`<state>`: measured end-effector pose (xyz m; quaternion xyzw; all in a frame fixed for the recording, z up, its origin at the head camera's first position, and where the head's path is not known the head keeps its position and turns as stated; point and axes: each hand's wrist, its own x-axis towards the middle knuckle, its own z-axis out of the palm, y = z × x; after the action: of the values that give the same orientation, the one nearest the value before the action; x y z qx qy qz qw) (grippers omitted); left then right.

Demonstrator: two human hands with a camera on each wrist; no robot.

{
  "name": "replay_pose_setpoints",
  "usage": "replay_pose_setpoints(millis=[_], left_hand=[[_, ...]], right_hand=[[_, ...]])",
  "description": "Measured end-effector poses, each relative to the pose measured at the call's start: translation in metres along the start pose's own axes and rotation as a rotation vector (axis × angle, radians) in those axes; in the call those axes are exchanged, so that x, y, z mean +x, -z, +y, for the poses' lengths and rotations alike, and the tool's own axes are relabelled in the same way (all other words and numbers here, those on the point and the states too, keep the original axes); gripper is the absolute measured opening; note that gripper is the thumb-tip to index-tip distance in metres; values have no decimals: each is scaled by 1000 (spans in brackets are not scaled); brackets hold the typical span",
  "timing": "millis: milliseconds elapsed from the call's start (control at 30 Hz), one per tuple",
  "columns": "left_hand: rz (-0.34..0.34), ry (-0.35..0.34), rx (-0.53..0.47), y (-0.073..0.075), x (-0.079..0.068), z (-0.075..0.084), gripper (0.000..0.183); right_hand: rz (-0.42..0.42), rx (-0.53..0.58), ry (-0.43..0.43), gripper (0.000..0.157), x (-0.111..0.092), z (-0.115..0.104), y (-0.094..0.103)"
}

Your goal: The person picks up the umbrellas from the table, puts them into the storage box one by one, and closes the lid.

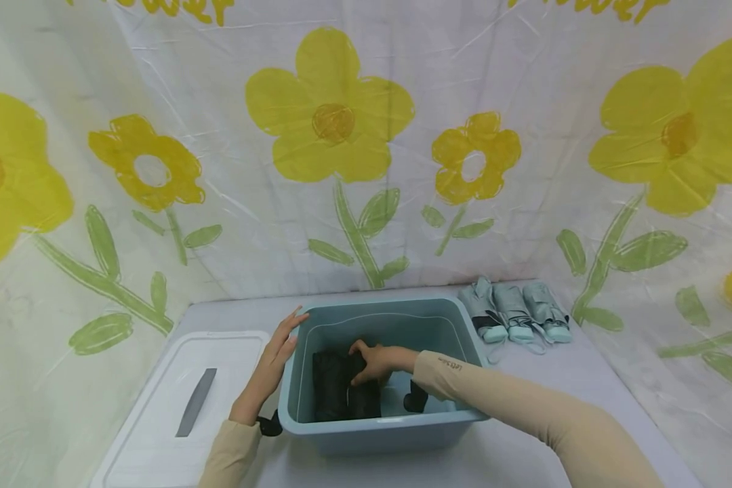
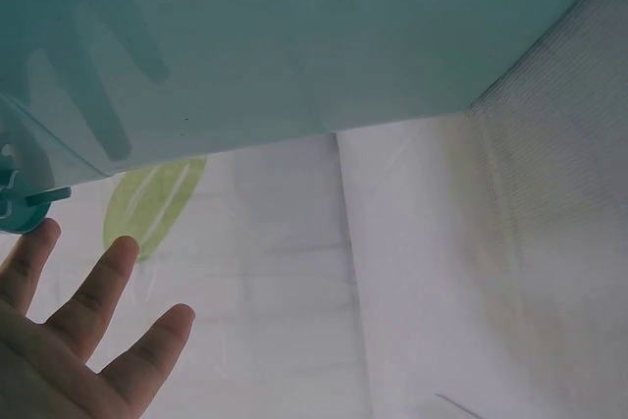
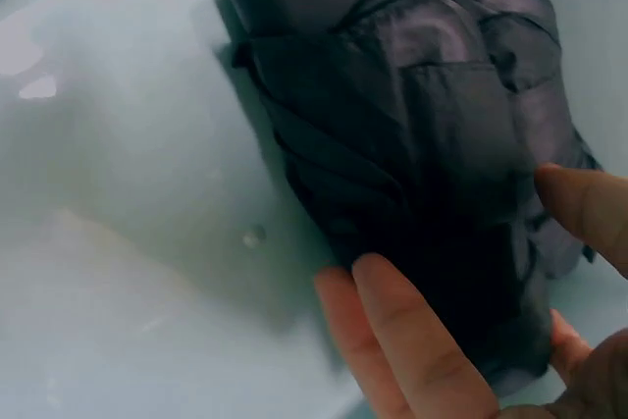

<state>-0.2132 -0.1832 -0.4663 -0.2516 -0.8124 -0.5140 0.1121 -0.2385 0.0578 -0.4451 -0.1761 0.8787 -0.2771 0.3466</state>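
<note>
A grey-blue plastic bin (image 1: 384, 428) stands in the middle of the table in the head view. Inside, toward its left end, two black folded umbrellas lie side by side, the left one (image 1: 329, 390) and the right one (image 1: 364, 401). My right hand (image 1: 378, 362) reaches into the bin and holds the right umbrella, with fingers along one side and the thumb on the other; the right wrist view shows this umbrella (image 3: 392, 125) close up. Along the bin's left rim, my left hand (image 1: 274, 354) has its fingers extended, outside the wall in the left wrist view.
Left of the bin lies a white lid (image 1: 232, 379) with a grey handle strip (image 1: 196, 402). Three pale teal folded umbrellas (image 1: 512, 308) rest side by side at the table's back right. Behind the table hangs a white curtain (image 1: 402, 244) with yellow flowers.
</note>
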Motion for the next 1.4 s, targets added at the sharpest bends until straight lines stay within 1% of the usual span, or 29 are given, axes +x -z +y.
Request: replay_pose_setpoints(millis=[133,267,367,533,600,767,833,967,1067,1167,1267,1333,1400], left_hand=[[0,-7,6,0,0,-8,42],[2,-5,15,0,1,-7,42],[3,-2,15,0,1,0,43],[1,-4,-6,2,1,21,43],[-5,-1,-8,2,1,22,43],[-9,13,4,1,0,2,43],[-6,9,4,0,0,-3,43],[-2,-3,-12,0,-1,-7,44],[-6,3,-11,0,-1,-6,44],[-14,10,-18,0,-1,0,44],[-15,14,-24,1,-1,16,43],[-12,12,-20,2,-1,26,43],[-9,9,-17,2,-1,32,43]], right_hand=[[-32,44,11,59,-1,-2,4],[-61,73,14,61,-4,-4,10],[-73,81,15,62,-8,-7,14],[-64,39,38,63,-16,-13,21],[-61,21,56,63,-18,-16,25],[-72,-2,88,60,-21,-24,35],[-78,-12,99,58,-22,-27,39],[-81,-31,119,54,-23,-31,45],[-86,-22,130,53,-27,-31,49],[-91,3,149,51,-33,-32,55],[-94,49,176,49,-41,-33,64],[-106,65,209,49,-45,-34,70],[-99,53,242,48,-51,-35,75]])
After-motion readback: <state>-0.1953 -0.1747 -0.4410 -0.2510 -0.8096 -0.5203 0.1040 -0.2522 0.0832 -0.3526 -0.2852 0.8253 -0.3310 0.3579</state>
